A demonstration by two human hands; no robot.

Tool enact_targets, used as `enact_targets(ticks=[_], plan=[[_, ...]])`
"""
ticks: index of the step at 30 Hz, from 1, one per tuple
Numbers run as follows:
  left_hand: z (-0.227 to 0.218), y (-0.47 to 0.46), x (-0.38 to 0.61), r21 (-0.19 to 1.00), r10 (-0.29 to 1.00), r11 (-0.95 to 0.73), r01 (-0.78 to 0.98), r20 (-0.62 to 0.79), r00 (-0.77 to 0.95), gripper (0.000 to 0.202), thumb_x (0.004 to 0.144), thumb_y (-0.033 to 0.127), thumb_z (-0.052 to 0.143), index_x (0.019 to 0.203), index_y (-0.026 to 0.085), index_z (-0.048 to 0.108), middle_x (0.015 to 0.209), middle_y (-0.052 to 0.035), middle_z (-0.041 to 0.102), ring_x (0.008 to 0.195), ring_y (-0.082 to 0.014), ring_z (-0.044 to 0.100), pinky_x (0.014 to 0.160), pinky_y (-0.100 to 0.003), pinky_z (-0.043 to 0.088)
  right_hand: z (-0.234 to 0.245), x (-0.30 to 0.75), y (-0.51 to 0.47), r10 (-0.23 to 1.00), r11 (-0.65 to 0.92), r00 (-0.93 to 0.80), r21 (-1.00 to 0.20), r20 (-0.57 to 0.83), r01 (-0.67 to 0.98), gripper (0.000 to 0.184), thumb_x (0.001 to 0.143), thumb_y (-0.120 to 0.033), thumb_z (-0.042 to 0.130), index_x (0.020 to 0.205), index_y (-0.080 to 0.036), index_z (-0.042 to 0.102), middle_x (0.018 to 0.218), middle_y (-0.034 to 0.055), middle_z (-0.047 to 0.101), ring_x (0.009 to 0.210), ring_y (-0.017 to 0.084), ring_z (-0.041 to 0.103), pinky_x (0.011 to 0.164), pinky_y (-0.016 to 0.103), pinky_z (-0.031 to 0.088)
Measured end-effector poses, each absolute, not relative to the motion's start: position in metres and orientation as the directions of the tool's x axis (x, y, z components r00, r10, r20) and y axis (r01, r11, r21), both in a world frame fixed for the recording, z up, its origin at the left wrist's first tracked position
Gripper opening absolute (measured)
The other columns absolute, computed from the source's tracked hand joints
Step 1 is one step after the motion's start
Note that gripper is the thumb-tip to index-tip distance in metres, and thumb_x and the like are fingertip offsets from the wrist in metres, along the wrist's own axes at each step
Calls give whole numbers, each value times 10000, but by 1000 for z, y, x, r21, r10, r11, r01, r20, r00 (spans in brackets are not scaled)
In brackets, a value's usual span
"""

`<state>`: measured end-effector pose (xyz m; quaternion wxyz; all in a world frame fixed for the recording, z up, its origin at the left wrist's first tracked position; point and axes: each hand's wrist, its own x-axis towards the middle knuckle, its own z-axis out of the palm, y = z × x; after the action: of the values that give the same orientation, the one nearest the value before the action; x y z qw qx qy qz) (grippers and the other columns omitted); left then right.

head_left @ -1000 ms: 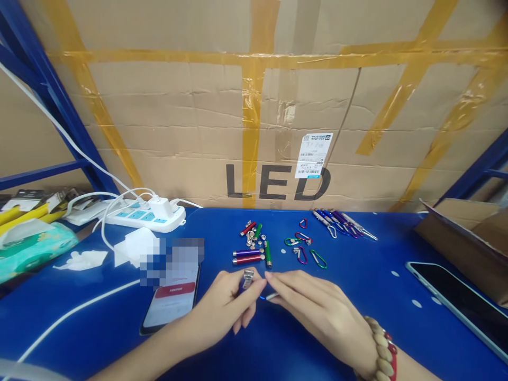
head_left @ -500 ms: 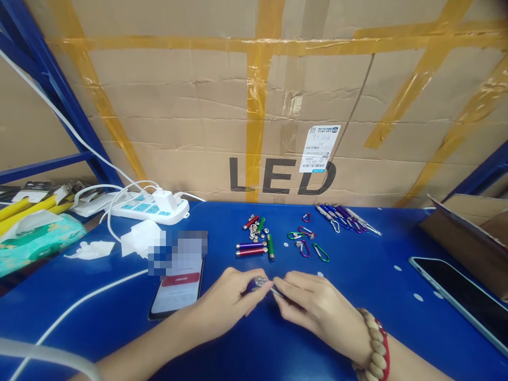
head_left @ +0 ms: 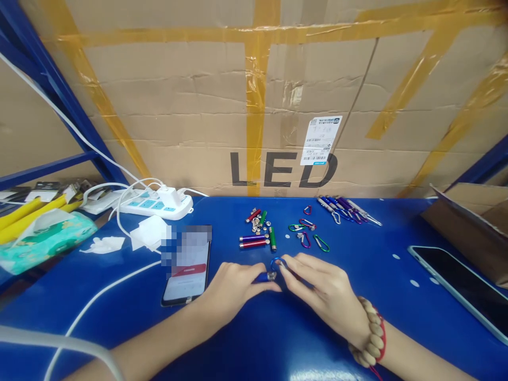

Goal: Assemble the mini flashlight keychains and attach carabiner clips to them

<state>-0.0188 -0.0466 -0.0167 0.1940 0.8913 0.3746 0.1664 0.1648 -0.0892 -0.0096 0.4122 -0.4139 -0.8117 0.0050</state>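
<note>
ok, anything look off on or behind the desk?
Label on the cardboard sits askew, overlapping the printed D. A crumpled white scrap lies left of the phone, like litter. Pixelation masks the phone's top. Nothing odd at left hand or right hand.

Left forearm [head_left: 159,338]: enters from between 7 and 8 o'clock
Left wrist [head_left: 200,315]: near straight
Left hand [head_left: 234,291]: back up, thumb and forefinger closed in a pinch, pointing between 2 and 3 o'clock
Right forearm [head_left: 416,349]: enters from between 4 and 5 o'clock
Right hand [head_left: 323,286]: back up, fingers bent, tips pinched, pointing 10 o'clock
Fingertips [head_left: 289,260]: two hands' tips near each other
</note>
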Motion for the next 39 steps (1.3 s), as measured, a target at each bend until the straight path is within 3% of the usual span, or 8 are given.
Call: enact_targets(ticks=[5, 12, 23, 31, 35, 39], plan=[[-13, -50, -17, 478, 777, -576, 663, 70, 625, 294, 810, 470, 534, 821, 200, 651, 741, -5, 713, 630, -144, 651, 565, -188, 374, -10, 162, -92, 650, 671, -316, -327, 691, 665, 209, 910, -206, 444, 879, -124, 634, 670, 33, 595, 548, 96, 538, 539, 202, 483], [-13, -47, -17, 502, 786, -562, 657, 78, 613, 268, 821, 444, 537, 855, 207, 659, 786, -8, 720, 692, -161, 667, 586, -191, 386, -10, 161, -91, 638, 670, -309, -312, 705, 673, 248, 920, -242, 420, 919, -133, 643, 669, 34, 601, 573, 110, 574, 550, 201, 499], [-14, -46, -17, 523, 785, -565, 638, 102, 611, 293, 853, 453, 485, 886, 228, 670, 820, -20, 725, 723, -191, 674, 608, -205, 391, -11, 159, -91, 741, 623, -300, -447, 600, 642, 250, 913, -252, 441, 807, -136, 635, 622, 12, 537, 532, 92, 489, 503, 202, 425], [-15, -47, -16, 514, 793, -539, 667, 43, 608, 339, 863, 465, 458, 838, 208, 676, 778, -37, 715, 694, -193, 661, 604, -214, 384, -14, 160, -91, 760, 613, -291, -494, 581, 617, 249, 918, -238, 430, 819, -129, 632, 627, 11, 531, 540, 88, 475, 525, 201, 411], [-17, -46, -15, 613, 820, -472, 634, 41, 571, 355, 862, 454, 465, 742, 187, 665, 659, -7, 678, 604, -145, 614, 601, -202, 389, -13, 161, -91, 757, 606, -299, -456, 581, 652, 270, 921, -266, 419, 830, -133, 635, 634, 16, 547, 545, 92, 493, 531, 199, 421], [-12, -37, -18, 702, 899, -392, 594, 157, 408, 357, 844, 413, 502, 619, 173, 639, 584, 28, 638, 551, -114, 559, 591, -192, 389, -15, 162, -91, 759, 605, -340, -410, 555, 682, 291, 926, -272, 406, 830, -136, 645, 603, 8, 529, 521, 90, 481, 516, 197, 412]])
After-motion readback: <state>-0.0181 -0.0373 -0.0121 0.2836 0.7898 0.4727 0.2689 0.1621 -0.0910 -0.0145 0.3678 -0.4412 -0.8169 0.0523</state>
